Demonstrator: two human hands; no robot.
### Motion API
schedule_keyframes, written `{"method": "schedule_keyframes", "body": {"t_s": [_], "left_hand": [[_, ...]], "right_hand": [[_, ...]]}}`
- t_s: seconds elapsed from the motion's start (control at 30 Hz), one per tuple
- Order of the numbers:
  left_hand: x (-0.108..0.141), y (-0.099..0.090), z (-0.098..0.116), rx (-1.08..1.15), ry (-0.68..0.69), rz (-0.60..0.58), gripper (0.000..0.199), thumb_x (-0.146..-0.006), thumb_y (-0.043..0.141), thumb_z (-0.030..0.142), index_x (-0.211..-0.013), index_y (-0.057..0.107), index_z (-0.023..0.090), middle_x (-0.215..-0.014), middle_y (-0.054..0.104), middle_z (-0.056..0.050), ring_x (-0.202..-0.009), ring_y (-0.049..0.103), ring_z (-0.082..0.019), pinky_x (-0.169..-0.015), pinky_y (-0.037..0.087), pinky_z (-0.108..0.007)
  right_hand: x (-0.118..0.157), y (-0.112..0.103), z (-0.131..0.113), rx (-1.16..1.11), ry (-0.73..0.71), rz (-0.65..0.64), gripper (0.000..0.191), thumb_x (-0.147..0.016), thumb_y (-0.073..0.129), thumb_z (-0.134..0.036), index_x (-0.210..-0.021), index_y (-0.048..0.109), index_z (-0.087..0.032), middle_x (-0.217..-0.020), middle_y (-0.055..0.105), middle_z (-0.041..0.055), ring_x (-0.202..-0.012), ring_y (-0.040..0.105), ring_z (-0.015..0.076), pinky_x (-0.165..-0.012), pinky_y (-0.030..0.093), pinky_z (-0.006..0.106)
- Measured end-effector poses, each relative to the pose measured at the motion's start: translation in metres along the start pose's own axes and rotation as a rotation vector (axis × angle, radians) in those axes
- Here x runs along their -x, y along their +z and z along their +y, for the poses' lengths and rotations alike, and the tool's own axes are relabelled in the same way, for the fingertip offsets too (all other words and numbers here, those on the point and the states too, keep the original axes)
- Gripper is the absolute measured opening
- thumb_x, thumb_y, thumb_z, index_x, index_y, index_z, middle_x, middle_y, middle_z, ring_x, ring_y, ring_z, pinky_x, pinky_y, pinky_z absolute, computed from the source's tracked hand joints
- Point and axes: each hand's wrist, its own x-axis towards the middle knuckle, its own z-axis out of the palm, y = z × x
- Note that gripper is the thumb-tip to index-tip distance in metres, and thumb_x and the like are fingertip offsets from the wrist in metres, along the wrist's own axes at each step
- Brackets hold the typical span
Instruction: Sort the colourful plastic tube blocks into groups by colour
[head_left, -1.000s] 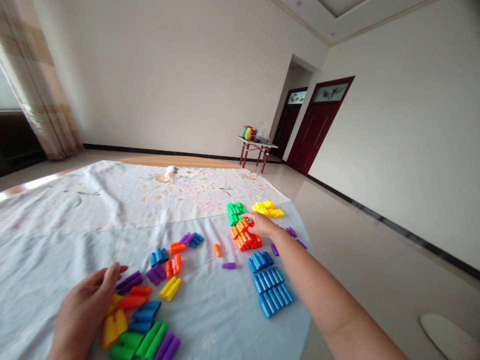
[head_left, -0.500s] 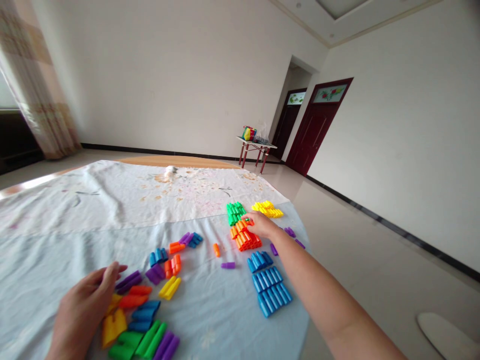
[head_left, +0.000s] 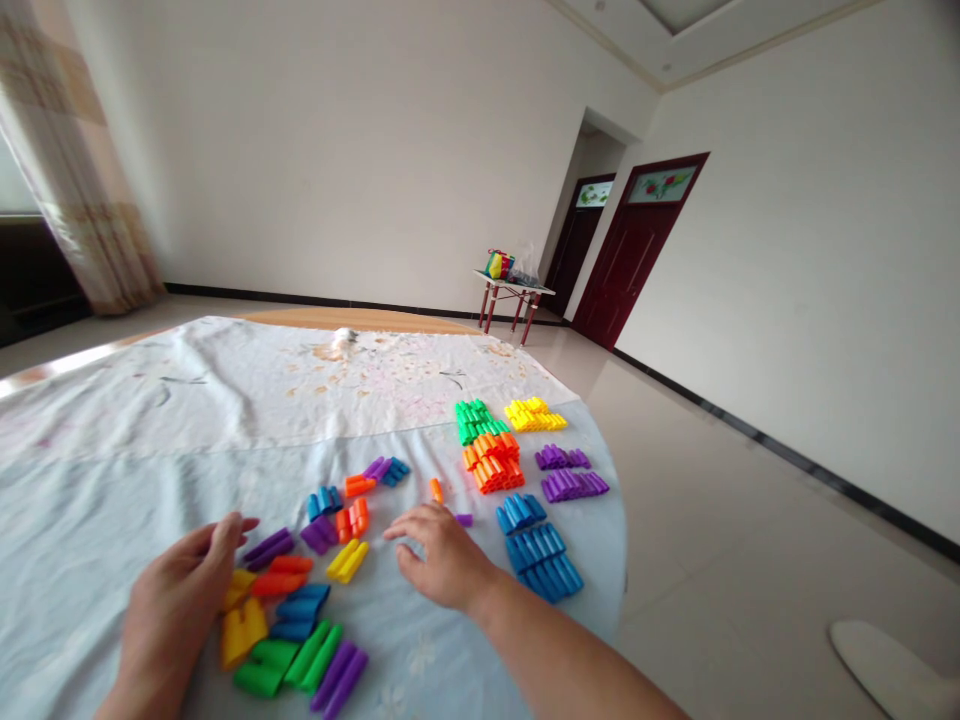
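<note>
My right hand [head_left: 442, 555] hovers over the blue cloth with its fingers spread and nothing visible in them. It partly covers a purple plastic tube piece [head_left: 464, 520]; a single orange tube piece [head_left: 436, 490] lies just beyond. Beside the scattered pieces, my left hand [head_left: 176, 600] rests half curled, fingers loosely extended behind the thumb. I see nothing held there. Close to it are purple [head_left: 270, 549], orange [head_left: 282, 576] and yellow tube pieces [head_left: 244, 632], some joined side by side. Green pieces [head_left: 315, 655] and blue pieces [head_left: 300, 612] lie nearer me.
Sorted by colour on the right are stacks of green [head_left: 472, 420], yellow [head_left: 536, 414], orange [head_left: 493, 463], purple [head_left: 574, 486] and blue tubes [head_left: 541, 550]. The round table's right edge runs close past them. A small side table [head_left: 517, 285] stands by the far wall.
My right hand has moved from the orange stack toward me and left, over the middle of the cloth. The purple rows it covered now show fully. My left hand has barely moved.
</note>
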Motion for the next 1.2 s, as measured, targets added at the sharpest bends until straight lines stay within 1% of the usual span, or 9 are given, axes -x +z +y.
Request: {"method": "schedule_keyframes", "body": {"t_s": [0.07, 0.13, 0.23, 0.33, 0.6, 0.77, 0.93, 1.07, 1.2], "left_hand": [[0.003, -0.001, 0.004, 0.033, -0.029, -0.024, 0.042, -0.071, 0.044, 0.053, -0.085, 0.069, 0.022, -0.081, 0.068, -0.003, -0.073, 0.06, -0.021, -0.058, 0.042, -0.027], [0.005, -0.002, 0.008, 0.067, -0.041, -0.042, 0.042, -0.072, 0.044, 0.051, -0.087, 0.069, 0.02, -0.08, 0.068, -0.004, -0.072, 0.059, -0.02, -0.057, 0.041, -0.027], [0.008, -0.001, 0.01, 0.092, -0.037, -0.041, 0.043, -0.073, 0.043, 0.051, -0.087, 0.069, 0.019, -0.078, 0.068, -0.003, -0.068, 0.058, -0.018, -0.056, 0.041, -0.026], [0.007, 0.001, 0.007, 0.096, -0.036, -0.019, 0.045, -0.074, 0.041, 0.053, -0.085, 0.069, 0.02, -0.076, 0.067, -0.003, -0.065, 0.057, -0.018, -0.055, 0.04, -0.026], [0.004, 0.005, 0.001, 0.096, -0.009, -0.003, 0.045, -0.074, 0.04, 0.054, -0.083, 0.069, 0.021, -0.075, 0.066, -0.003, -0.065, 0.058, -0.019, -0.054, 0.04, -0.028], [0.007, 0.005, 0.003, 0.094, 0.024, -0.018, 0.044, -0.074, 0.04, 0.053, -0.083, 0.069, 0.02, -0.076, 0.067, -0.004, -0.069, 0.059, -0.02, -0.058, 0.041, -0.028], [0.009, 0.005, 0.007, 0.094, 0.029, -0.032, 0.044, -0.075, 0.04, 0.052, -0.082, 0.069, 0.019, -0.071, 0.066, -0.005, -0.069, 0.06, -0.021, -0.059, 0.041, -0.028], [0.009, 0.005, 0.007, 0.099, 0.027, -0.028, 0.044, -0.075, 0.04, 0.052, -0.083, 0.069, 0.019, -0.07, 0.066, -0.005, -0.068, 0.06, -0.021, -0.059, 0.04, -0.029], [0.01, 0.003, 0.007, 0.101, 0.034, -0.028, 0.042, -0.075, 0.041, 0.049, -0.081, 0.069, 0.019, -0.071, 0.067, -0.005, -0.069, 0.06, -0.021, -0.06, 0.04, -0.028]], "right_hand": [[0.007, 0.012, 0.006, 0.031, 0.031, 0.046, 0.026, -0.077, 0.052, -0.009, -0.098, 0.064, -0.019, -0.096, 0.065, 0.0038, -0.093, 0.056, 0.0155, -0.09, 0.042, 0.031], [0.012, 0.018, 0.014, 0.082, 0.058, 0.096, 0.027, -0.078, 0.051, -0.009, -0.099, 0.063, -0.02, -0.098, 0.064, 0.0048, -0.096, 0.054, 0.0169, -0.092, 0.04, 0.034], [0.016, 0.022, 0.021, 0.171, 0.089, 0.153, 0.029, -0.077, 0.051, -0.01, -0.101, 0.063, -0.021, -0.101, 0.061, 0.0061, -0.1, 0.051, 0.0199, -0.092, 0.039, 0.038], [0.015, 0.025, 0.023, 0.237, 0.094, 0.181, 0.029, -0.078, 0.052, -0.012, -0.104, 0.062, -0.022, -0.103, 0.06, 0.0066, -0.104, 0.048, 0.0217, -0.093, 0.037, 0.041], [0.013, 0.033, 0.02, 0.315, 0.06, 0.13, 0.031, -0.079, 0.053, -0.015, -0.109, 0.06, -0.021, -0.106, 0.059, 0.0073, -0.102, 0.048, 0.0216, -0.091, 0.037, 0.042], [0.013, 0.033, 0.017, 0.335, 0.059, 0.121, 0.029, -0.08, 0.052, -0.015, -0.107, 0.06, -0.02, -0.105, 0.059, 0.0075, -0.1, 0.048, 0.0214, -0.09, 0.038, 0.041], [0.013, 0.029, 0.014, 0.323, 0.04, 0.099, 0.03, -0.079, 0.051, -0.012, -0.106, 0.061, -0.02, -0.105, 0.059, 0.0079, -0.101, 0.048, 0.0218, -0.091, 0.037, 0.043], [0.01, 0.029, 0.002, 0.26, -0.003, 0.093, 0.03, -0.079, 0.049, -0.01, -0.105, 0.061, -0.02, -0.104, 0.06, 0.0069, -0.099, 0.048, 0.0205, -0.091, 0.038, 0.04], [0.003, 0.037, -0.017, 0.187, -0.075, -0.016, 0.035, -0.078, 0.053, -0.01, -0.11, 0.058, -0.023, -0.11, 0.059, 0.0039, -0.101, 0.046, 0.0196, -0.089, 0.039, 0.037]]}}
